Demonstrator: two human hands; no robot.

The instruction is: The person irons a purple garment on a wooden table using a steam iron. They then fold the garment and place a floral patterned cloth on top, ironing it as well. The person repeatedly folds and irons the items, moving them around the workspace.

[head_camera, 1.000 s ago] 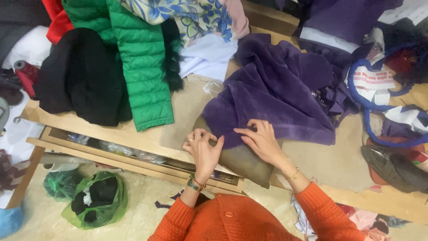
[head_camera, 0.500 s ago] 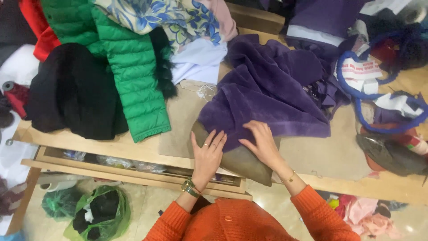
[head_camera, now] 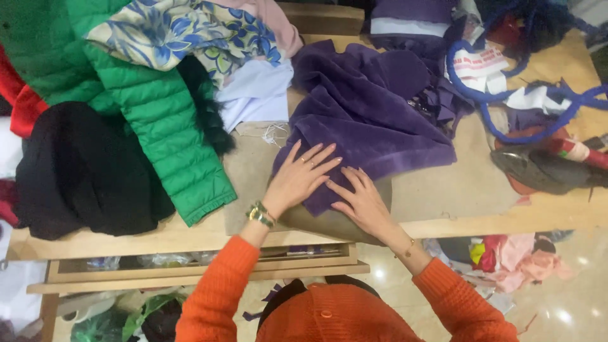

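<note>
The purple velvet garment (head_camera: 370, 120) is spread across the middle of the wooden desk (head_camera: 456, 196), with its near corner laid over an olive-brown cushion (head_camera: 329, 221) at the desk's front edge. The left hand (head_camera: 297, 177) is laid flat on that corner, fingers spread, with nothing gripped. The right hand (head_camera: 361, 199) is pressed flat just to the right of the left hand, open as well, partly on the garment's edge and partly on the cushion. A green quilted jacket (head_camera: 158, 126) and a black garment (head_camera: 82, 171) are piled to the left of the purple garment; blue cord (head_camera: 538, 107) is heaped to its right. The fabric is judged soft, limp and fairly thick, unlikely to slip; it is best taken by a hem or corner.
</note>
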